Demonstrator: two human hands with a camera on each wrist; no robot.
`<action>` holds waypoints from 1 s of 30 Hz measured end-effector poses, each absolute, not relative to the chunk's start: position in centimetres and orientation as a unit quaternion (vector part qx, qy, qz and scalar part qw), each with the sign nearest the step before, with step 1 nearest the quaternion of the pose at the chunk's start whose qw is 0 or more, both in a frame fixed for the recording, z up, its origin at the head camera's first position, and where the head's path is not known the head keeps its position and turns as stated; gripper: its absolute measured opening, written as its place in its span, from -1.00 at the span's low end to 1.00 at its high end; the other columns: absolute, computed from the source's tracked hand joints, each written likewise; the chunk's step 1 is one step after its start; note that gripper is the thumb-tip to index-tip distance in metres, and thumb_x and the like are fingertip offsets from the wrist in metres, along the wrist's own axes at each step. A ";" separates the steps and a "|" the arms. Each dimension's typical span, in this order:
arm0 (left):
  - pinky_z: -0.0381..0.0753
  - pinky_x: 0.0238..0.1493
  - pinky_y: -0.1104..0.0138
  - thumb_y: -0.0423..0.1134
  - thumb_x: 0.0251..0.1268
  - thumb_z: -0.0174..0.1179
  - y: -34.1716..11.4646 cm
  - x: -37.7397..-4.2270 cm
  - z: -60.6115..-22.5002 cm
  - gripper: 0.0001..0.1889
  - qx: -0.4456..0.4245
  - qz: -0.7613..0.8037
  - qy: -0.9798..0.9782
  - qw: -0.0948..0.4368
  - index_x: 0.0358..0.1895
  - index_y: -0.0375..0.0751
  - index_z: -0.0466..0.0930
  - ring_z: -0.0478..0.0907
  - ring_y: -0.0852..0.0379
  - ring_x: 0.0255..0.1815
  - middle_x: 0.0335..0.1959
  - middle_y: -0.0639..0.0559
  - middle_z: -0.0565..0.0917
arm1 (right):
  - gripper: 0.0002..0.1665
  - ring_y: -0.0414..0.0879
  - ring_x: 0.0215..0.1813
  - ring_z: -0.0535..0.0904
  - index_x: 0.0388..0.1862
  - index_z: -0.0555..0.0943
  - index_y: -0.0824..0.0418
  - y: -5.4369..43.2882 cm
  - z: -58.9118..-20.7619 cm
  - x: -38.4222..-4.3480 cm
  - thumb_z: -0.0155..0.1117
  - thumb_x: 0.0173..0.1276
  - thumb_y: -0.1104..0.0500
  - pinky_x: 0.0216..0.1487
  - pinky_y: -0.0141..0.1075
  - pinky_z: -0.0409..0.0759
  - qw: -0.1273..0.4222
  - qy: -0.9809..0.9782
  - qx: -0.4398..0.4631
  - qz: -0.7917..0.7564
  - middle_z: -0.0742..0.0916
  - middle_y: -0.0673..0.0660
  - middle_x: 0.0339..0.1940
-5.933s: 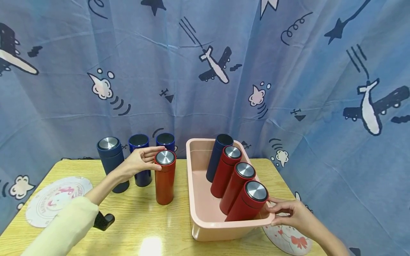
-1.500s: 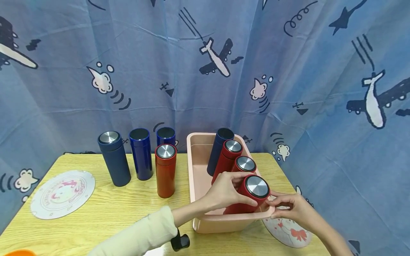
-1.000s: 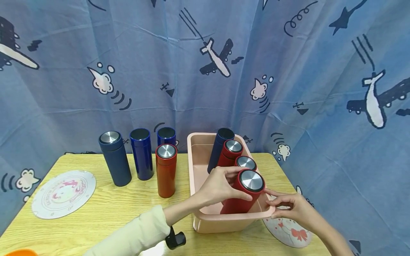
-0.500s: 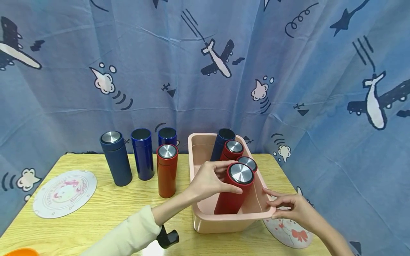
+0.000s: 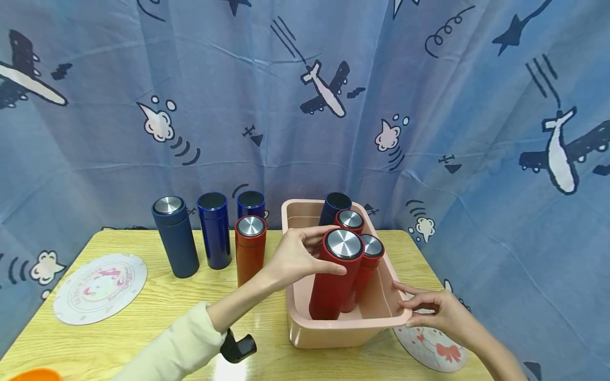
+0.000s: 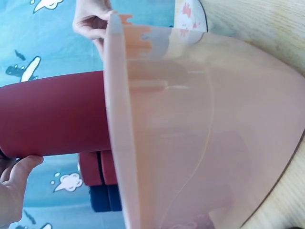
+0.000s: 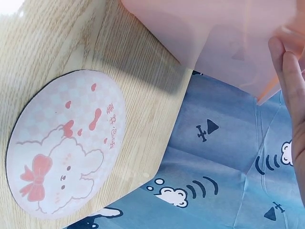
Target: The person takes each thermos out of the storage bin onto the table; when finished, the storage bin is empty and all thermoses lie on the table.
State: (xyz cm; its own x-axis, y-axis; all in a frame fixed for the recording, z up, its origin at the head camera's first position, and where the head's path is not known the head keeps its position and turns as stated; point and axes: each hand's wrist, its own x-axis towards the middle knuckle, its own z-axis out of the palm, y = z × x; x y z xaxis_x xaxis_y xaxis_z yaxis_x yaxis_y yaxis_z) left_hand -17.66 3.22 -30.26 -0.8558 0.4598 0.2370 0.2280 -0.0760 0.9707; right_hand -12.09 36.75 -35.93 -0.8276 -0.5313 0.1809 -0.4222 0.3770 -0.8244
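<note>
My left hand [image 5: 300,256] grips a red thermos [image 5: 335,288] with a silver-topped lid, thumb on the near side and fingers behind, just below the lid. This thermos is inside the pink plastic bin [image 5: 352,323], its base hidden by the front wall. In the left wrist view the red thermos [image 6: 52,114] rises above the bin's rim [image 6: 119,119]. My right hand [image 5: 436,307] pinches the bin's front right rim corner. Behind the held thermos, two more red thermoses [image 5: 367,270] and a navy tumbler [image 5: 337,203] stand in the bin, partly covered.
Left of the bin stand a navy thermos [image 5: 177,241], two glossy blue tumblers [image 5: 216,233] and an orange-red thermos [image 5: 250,248]. Round mats lie at the left [image 5: 100,288] and under the bin's right side [image 5: 431,349]. An orange object [image 5: 38,374] shows at the front left edge.
My left hand has gone from the orange-red thermos on the table to the front red thermos in the bin and shifted it leftward, away from the right wall. My right hand stays at the rim.
</note>
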 end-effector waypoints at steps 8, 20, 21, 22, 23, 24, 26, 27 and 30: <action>0.59 0.06 0.28 -0.38 -0.16 0.53 1.9 -17.9 -28.8 -0.27 0.259 0.687 0.675 0.071 0.24 -0.17 0.51 0.62 0.13 0.05 0.05 0.00 0.67 | -0.66 -0.47 0.17 0.46 -0.10 0.68 0.42 36.8 -36.0 -12.2 0.40 0.07 0.42 -0.29 -0.31 0.69 0.050 0.828 -0.289 -0.478 0.55 -0.25 0.22; 0.59 0.05 0.29 -0.40 -0.13 0.51 0.3 -17.9 -25.1 -0.36 0.279 0.692 0.665 0.036 0.17 -0.12 0.58 0.65 0.14 -0.01 -0.01 0.02 0.69 | -0.66 -0.44 0.18 0.47 -0.11 0.69 0.41 36.8 -36.0 -12.2 0.40 0.07 0.43 -0.31 -0.31 0.69 0.042 0.823 -0.298 -0.482 0.55 -0.23 0.23; 0.60 0.05 0.29 -0.39 -0.13 0.51 0.1 -17.8 -24.8 -0.36 0.281 0.691 0.665 0.035 0.17 -0.12 0.58 0.65 0.13 -0.01 -0.03 0.01 0.70 | -0.66 -0.45 0.18 0.47 -0.11 0.69 0.41 36.8 -36.0 -12.2 0.41 0.07 0.41 -0.30 -0.30 0.69 0.045 0.825 -0.292 -0.481 0.55 -0.25 0.22; 0.60 0.05 0.28 -0.39 -0.12 0.51 0.0 -17.8 -24.5 -0.36 0.284 0.690 0.665 0.033 0.18 -0.12 0.58 0.65 0.13 -0.01 -0.03 0.01 0.70 | -0.66 -0.46 0.18 0.47 -0.11 0.69 0.41 36.8 -36.0 -12.2 0.41 0.07 0.39 -0.31 -0.29 0.69 0.047 0.828 -0.287 -0.479 0.55 -0.26 0.22; 0.60 0.05 0.28 -0.39 -0.12 0.51 -0.1 -17.7 -24.3 -0.36 0.286 0.689 0.665 0.030 0.18 -0.11 0.58 0.66 0.13 -0.02 -0.04 0.02 0.70 | -0.66 -0.47 0.17 0.46 -0.11 0.69 0.40 36.9 -36.0 -12.2 0.42 0.08 0.38 -0.31 -0.28 0.69 0.049 0.831 -0.282 -0.477 0.55 -0.27 0.21; 0.60 0.05 0.29 -0.38 -0.11 0.51 -0.2 -17.7 -24.0 -0.36 0.285 0.687 0.668 0.027 0.18 -0.11 0.58 0.66 0.14 -0.02 -0.04 0.03 0.71 | -0.66 -0.47 0.17 0.46 -0.11 0.69 0.40 36.9 -36.0 -12.1 0.42 0.08 0.37 -0.31 -0.28 0.70 0.052 0.832 -0.278 -0.477 0.55 -0.28 0.21; 0.60 0.05 0.28 -0.39 -0.10 0.50 -0.5 -17.5 -23.5 -0.36 0.286 0.686 0.668 0.023 0.19 -0.11 0.57 0.66 0.14 -0.02 -0.04 0.03 0.71 | -0.66 -0.48 0.18 0.46 -0.11 0.69 0.41 36.9 -36.0 -12.1 0.42 0.09 0.36 -0.30 -0.27 0.70 0.055 0.833 -0.277 -0.476 0.55 -0.29 0.21; 0.60 0.05 0.28 -0.39 -0.10 0.50 -0.6 -17.5 -23.3 -0.36 0.288 0.686 0.667 0.023 0.19 -0.11 0.57 0.66 0.13 -0.02 -0.04 0.02 0.71 | -0.66 -0.48 0.18 0.45 -0.11 0.69 0.41 36.9 -36.0 -12.0 0.42 0.08 0.35 -0.29 -0.27 0.70 0.056 0.834 -0.275 -0.475 0.55 -0.30 0.21; 0.61 0.04 0.27 -0.40 -0.08 0.48 -1.0 -17.3 -22.6 -0.37 0.287 0.687 0.667 0.022 0.19 -0.12 0.57 0.66 0.13 -0.03 -0.04 0.01 0.71 | -0.65 -0.48 0.18 0.45 -0.10 0.69 0.40 36.9 -36.1 -12.0 0.42 0.08 0.35 -0.29 -0.26 0.70 0.056 0.834 -0.275 -0.475 0.55 -0.30 0.21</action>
